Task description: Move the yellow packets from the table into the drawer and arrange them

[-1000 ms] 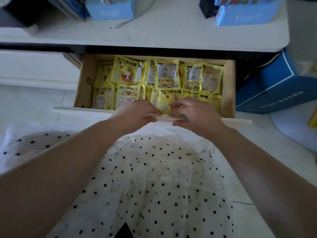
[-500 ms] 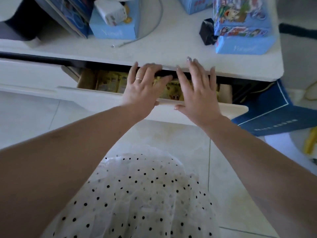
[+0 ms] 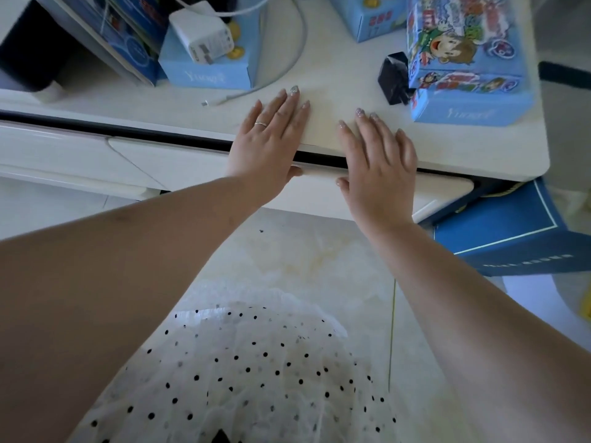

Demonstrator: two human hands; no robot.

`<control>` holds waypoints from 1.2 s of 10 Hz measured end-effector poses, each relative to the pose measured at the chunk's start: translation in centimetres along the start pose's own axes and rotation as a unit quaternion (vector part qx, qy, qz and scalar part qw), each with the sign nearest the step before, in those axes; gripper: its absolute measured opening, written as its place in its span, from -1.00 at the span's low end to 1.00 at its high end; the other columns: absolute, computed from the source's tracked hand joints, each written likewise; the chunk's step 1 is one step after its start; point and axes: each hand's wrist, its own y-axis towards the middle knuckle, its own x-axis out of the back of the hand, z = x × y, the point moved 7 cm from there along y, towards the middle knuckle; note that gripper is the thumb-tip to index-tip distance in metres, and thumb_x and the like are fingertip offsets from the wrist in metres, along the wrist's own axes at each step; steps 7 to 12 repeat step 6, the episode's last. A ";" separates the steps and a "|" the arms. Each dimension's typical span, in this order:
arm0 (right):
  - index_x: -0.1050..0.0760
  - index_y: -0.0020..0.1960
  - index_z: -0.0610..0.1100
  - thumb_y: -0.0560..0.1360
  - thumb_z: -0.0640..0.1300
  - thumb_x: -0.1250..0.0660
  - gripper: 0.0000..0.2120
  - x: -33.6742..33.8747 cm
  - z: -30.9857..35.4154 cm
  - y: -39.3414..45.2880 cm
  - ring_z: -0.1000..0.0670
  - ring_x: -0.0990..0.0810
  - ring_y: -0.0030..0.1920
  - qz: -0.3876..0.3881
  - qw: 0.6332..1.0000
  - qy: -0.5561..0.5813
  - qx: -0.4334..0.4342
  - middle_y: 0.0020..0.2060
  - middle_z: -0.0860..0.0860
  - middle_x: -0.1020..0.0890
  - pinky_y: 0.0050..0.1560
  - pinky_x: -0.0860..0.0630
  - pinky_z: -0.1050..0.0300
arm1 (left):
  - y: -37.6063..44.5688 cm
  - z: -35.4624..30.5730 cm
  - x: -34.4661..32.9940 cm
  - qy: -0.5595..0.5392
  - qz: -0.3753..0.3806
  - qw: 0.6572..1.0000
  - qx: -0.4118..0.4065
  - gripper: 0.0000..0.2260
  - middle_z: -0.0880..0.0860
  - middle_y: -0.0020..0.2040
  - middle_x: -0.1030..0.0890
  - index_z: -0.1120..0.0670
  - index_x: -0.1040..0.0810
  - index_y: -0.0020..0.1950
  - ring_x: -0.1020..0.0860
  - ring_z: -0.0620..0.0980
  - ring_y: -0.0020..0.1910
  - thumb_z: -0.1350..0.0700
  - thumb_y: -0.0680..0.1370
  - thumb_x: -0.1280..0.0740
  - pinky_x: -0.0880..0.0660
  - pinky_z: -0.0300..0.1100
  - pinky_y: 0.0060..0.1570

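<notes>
Hands lie flat, fingers straight: left hand (image 3: 268, 139) and right hand (image 3: 380, 161) press on the drawer (image 3: 441, 195) front, fingertips over the desk (image 3: 335, 91) edge. Drawer is pushed in, so packets are hidden.

Two hands (image 3: 271, 145) (image 3: 380, 167), four blue boxes (image 3: 208, 70) (image 3: 374, 17) (image 3: 463, 30) (image 3: 470, 103), two chargers (image 3: 203, 35) (image 3: 391, 78).

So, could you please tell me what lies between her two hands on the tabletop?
Only bare white tabletop lies between the left hand and right hand, per the head view.
</notes>
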 end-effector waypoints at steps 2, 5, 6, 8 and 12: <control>-0.38 0.35 0.00 0.37 -0.11 -0.43 -0.43 0.0 0.2 -0.1 -0.03 -0.49 0.32 -0.059 0.998 -0.004 -0.007 0.32 0.00 -0.53 0.30 -0.26 -0.01 | 0.0 0.0 0.0 -0.002 -0.020 1.000 0.003 -0.21 0.08 0.59 0.05 0.12 0.09 0.57 0.06 0.04 0.57 -0.06 0.53 -0.32 0.13 -0.05 0.51; -0.27 0.45 -0.04 0.31 -0.10 -0.48 -0.24 -0.2 0.1 -0.2 -0.07 -0.33 0.45 0.090 0.996 0.018 -0.023 0.45 -0.06 -0.36 0.38 -0.11 -0.06 | 0.0 0.0 0.0 -0.047 0.006 0.999 -0.003 -0.19 0.08 0.59 0.08 0.11 0.10 0.57 0.09 0.03 0.57 -0.07 0.52 -0.34 0.14 -0.04 0.52; -0.07 0.54 -0.02 0.42 -0.01 -0.42 -0.19 -0.2 0.1 0.8 -0.06 -0.05 0.55 0.279 0.957 0.072 -0.011 0.55 -0.05 -0.09 0.48 0.00 -0.08 | 0.6 0.4 1.9 -0.147 0.097 0.984 0.007 -0.22 0.04 0.59 0.03 0.06 0.00 0.57 0.04 0.00 0.57 -0.09 0.50 -0.36 0.07 -0.09 0.50; -0.07 0.54 -0.02 0.42 -0.01 -0.42 -0.19 -0.2 0.1 0.8 -0.06 -0.05 0.55 0.279 0.957 0.072 -0.011 0.55 -0.05 -0.09 0.48 0.00 -0.08 | 0.6 0.4 1.9 -0.147 0.097 0.984 0.007 -0.22 0.04 0.59 0.03 0.06 0.00 0.57 0.04 0.00 0.57 -0.09 0.50 -0.36 0.07 -0.09 0.50; -0.07 0.54 -0.02 0.42 -0.01 -0.42 -0.19 -0.2 0.1 0.8 -0.06 -0.05 0.55 0.279 0.957 0.072 -0.011 0.55 -0.05 -0.09 0.48 0.00 -0.08 | 0.6 0.4 1.9 -0.147 0.097 0.984 0.007 -0.22 0.04 0.59 0.03 0.06 0.00 0.57 0.04 0.00 0.57 -0.09 0.50 -0.36 0.07 -0.09 0.50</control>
